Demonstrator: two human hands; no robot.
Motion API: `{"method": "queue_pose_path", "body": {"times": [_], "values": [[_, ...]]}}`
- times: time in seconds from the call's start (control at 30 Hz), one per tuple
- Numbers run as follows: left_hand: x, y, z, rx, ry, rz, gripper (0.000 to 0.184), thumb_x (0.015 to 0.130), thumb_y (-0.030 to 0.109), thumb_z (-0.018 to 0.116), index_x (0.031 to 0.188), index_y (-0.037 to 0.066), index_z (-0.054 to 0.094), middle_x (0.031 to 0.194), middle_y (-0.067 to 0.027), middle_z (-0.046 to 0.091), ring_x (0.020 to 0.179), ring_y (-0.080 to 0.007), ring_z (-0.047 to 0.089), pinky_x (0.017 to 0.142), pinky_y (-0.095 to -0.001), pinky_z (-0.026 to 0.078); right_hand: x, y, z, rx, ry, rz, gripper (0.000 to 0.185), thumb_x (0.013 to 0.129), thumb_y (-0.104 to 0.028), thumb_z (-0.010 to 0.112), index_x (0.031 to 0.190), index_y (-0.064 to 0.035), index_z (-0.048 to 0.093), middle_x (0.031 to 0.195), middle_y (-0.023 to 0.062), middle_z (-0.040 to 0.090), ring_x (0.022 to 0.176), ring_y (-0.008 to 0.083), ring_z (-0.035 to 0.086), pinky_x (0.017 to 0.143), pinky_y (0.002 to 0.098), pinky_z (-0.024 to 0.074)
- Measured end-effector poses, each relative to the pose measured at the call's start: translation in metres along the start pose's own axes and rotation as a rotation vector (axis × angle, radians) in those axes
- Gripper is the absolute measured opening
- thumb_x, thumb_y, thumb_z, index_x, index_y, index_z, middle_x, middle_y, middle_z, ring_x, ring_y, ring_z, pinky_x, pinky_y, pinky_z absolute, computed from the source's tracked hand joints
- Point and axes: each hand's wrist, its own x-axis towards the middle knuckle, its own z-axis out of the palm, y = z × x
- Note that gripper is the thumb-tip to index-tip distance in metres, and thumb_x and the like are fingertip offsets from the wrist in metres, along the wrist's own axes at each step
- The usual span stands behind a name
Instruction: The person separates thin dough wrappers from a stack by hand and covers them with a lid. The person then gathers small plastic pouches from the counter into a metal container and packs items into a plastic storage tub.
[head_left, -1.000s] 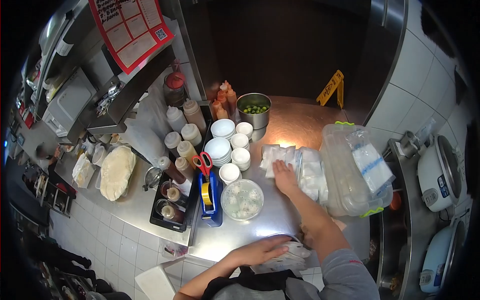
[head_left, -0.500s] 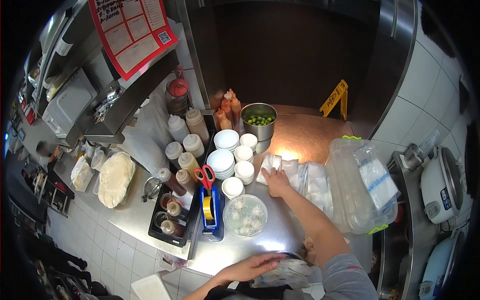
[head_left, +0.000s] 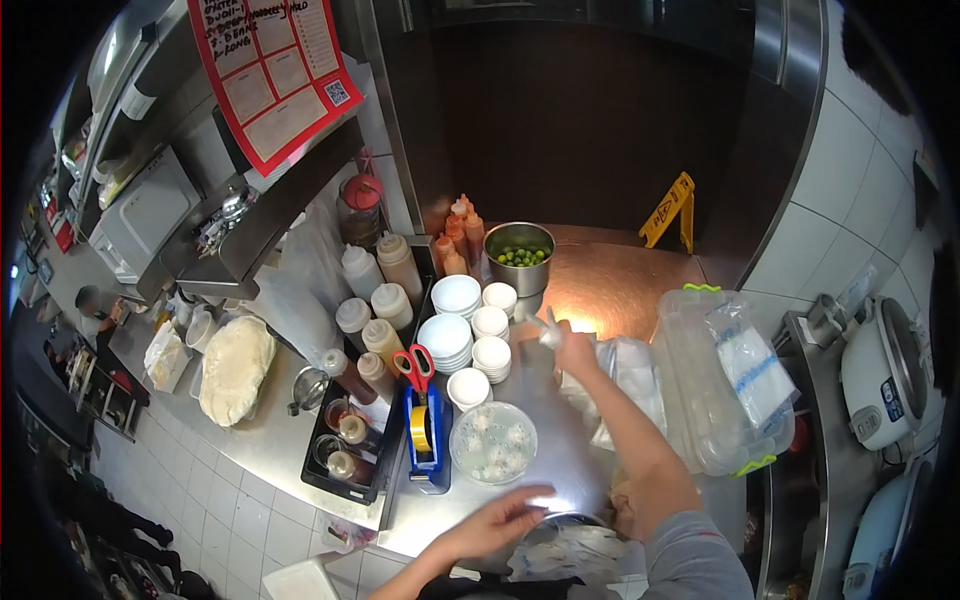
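Observation:
My right hand (head_left: 572,352) is raised over the counter with its fingers closed on a bunched, whitish plastic bag (head_left: 549,330). Motion blurs part of it. Just right of that hand lies a pile of clear plastic bags (head_left: 632,378). Low in the view, my left hand (head_left: 503,524) has its fingers stretched out, holding nothing visible. It hovers beside more crumpled plastic bags (head_left: 570,555) at the counter's near edge. Between the hands stands a round clear-lidded tub (head_left: 493,443) with white and dark-speckled contents.
Stacked white bowls (head_left: 445,340), a blue tape dispenser (head_left: 428,450) with red-handled scissors (head_left: 414,366), and a black tray of sauce bottles (head_left: 340,475) stand left. A metal pot of green limes (head_left: 518,262) sits behind. At right is a clear plastic bin (head_left: 690,400).
My right hand has lifted from lying on the plastic bags and now grips a bunched one. My left hand has shifted slightly left, fingers still outstretched.

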Motion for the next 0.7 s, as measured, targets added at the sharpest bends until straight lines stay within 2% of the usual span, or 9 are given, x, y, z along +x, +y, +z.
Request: {"method": "queue_pose_path", "body": {"times": [0.1,0.2,0.23,0.3,0.33,0.4,0.47,0.53,0.7], "values": [[0.018,0.014,-0.008,0.009,0.266,0.170,0.063,0.090,0.007,0.062,0.143,0.010,0.027,0.146,-0.0102,0.030,0.131,-0.0281,0.041,0.106,-0.0404,0.035,-0.041,0.004,-0.068,1.076,-0.089,0.092,0.048,0.077,0.001,0.056,0.125,-0.0022,0.048,0.100,0.0163,0.066,0.080,0.0283,0.068,0.072,0.0449,0.0538],[0.047,0.027,-0.015,-0.017,0.505,0.304,0.096,0.080,0.014,0.074,0.148,0.014,0.007,0.152,-0.0144,0.015,0.137,-0.0339,0.027,0.107,-0.0504,0.031,-0.115,-0.037,-0.146,1.655,-0.295,0.214,0.054,0.080,-0.005,0.059,0.132,-0.0034,0.044,0.110,0.0148,0.063,0.095,0.0274,0.065,0.075,0.0468,0.0552],[0.057,0.034,-0.017,-0.036,0.566,0.329,0.102,0.077,0.017,0.078,0.149,0.014,0.004,0.151,-0.0177,0.015,0.137,-0.0347,0.027,0.105,-0.0508,0.032,-0.132,-0.038,-0.151,1.653,-0.391,0.212,0.055,0.081,-0.007,0.060,0.133,-0.0038,0.042,0.114,0.0146,0.061,0.099,0.0282,0.064,0.075,0.0479,0.0553],[0.073,0.039,-0.021,-0.100,0.566,0.363,0.100,0.077,0.018,0.078,0.148,0.006,0.008,0.144,-0.0204,0.032,0.129,-0.0294,0.039,0.102,-0.0366,0.039,-0.169,-0.038,-0.155,1.659,-0.585,0.215,0.057,0.084,-0.011,0.062,0.136,-0.0045,0.039,0.121,0.0142,0.058,0.106,0.0297,0.060,0.076,0.0503,0.0557],[0.077,0.046,-0.014,-0.102,0.599,0.399,0.075,0.079,0.015,0.076,0.139,0.000,0.033,0.129,-0.0161,0.052,0.114,-0.0217,0.053,0.094,-0.0302,0.044,-0.185,-0.040,-0.157,1.759,-0.636,0.249,0.058,0.084,-0.013,0.063,0.136,-0.0049,0.039,0.122,0.0140,0.058,0.107,0.0301,0.060,0.076,0.0502,0.0557],[0.086,0.042,-0.011,-0.157,0.566,0.292,0.043,0.081,0.011,0.074,0.118,-0.002,0.056,0.109,-0.0107,0.065,0.096,-0.0141,0.061,0.085,-0.0277,0.048,-0.207,-0.045,-0.160,1.965,-0.731,0.313,0.059,0.086,-0.017,0.064,0.137,-0.0055,0.037,0.124,0.0137,0.056,0.107,0.0307,0.060,0.078,0.0500,0.0558],[0.084,0.044,0.004,-0.033,0.707,0.377,0.023,0.083,0.008,0.072,0.102,-0.001,0.063,0.095,-0.0068,0.069,0.085,-0.0100,0.062,0.077,-0.0249,0.050,-0.221,-0.051,-0.162,1.999,-0.549,0.321,0.065,0.084,-0.024,0.069,0.138,-0.0062,0.036,0.123,0.0124,0.056,0.105,0.0300,0.060,0.076,0.0484,0.0561],[0.084,0.035,0.014,0.020,0.726,0.528,0.023,0.083,0.007,0.072,0.102,-0.001,0.062,0.092,-0.0066,0.068,0.083,-0.0103,0.062,0.076,-0.0245,0.050,-0.226,-0.067,-0.176,1.880,-0.316,0.395,0.067,0.082,-0.024,0.072,0.136,-0.0064,0.038,0.121,0.0109,0.057,0.104,0.0270,0.060,0.073,0.0447,0.0569],[0.066,0.048,0.050,-0.038,0.624,0.704,0.027,0.089,0.009,0.065,0.113,0.001,0.056,0.107,-0.0097,0.063,0.095,-0.0143,0.061,0.081,-0.0251,0.050,-0.236,-0.068,-0.209,1.368,-0.259,0.349,0.051,0.078,-0.019,0.076,0.120,-0.0042,0.053,0.105,0.0054,0.063,0.090,0.0156,0.062,0.061,0.0305,0.0561]]}}
